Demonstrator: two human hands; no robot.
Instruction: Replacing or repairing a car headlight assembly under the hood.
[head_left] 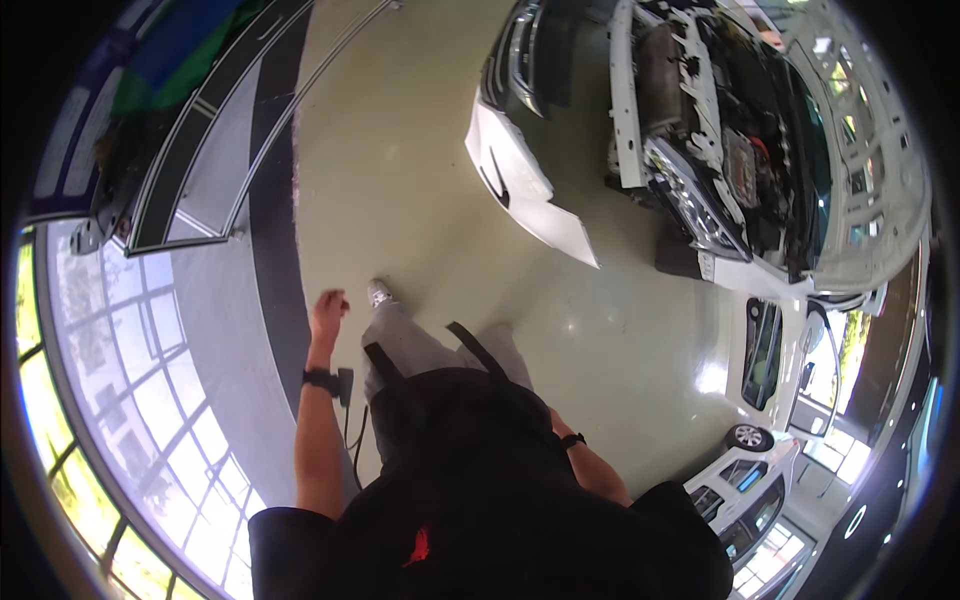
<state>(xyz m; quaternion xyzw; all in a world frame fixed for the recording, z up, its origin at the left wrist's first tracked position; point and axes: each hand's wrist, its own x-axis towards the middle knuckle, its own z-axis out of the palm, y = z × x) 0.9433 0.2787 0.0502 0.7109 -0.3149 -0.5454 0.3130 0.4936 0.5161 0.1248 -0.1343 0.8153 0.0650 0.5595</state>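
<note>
My left hand [328, 312] hangs out in front of me at the left, above the floor, with its fingers curled in. A small dark spot shows at its fingertips, too small to name. On that wrist sits a black band with a small dark box [345, 386], and a cable hangs below it. My right hand [558, 424] is low at my right side, mostly hidden behind my dark shirt; its fingers do not show. Neither hand touches the car parts ahead.
Ahead on the pale floor [400, 160] lies a detached white bumper [520, 190]. Behind it stands a white car [690, 200] with its front end exposed and hood [870, 170] raised. A metal-framed stand [185, 150] is at the far left. More white cars [745, 490] stand at the right.
</note>
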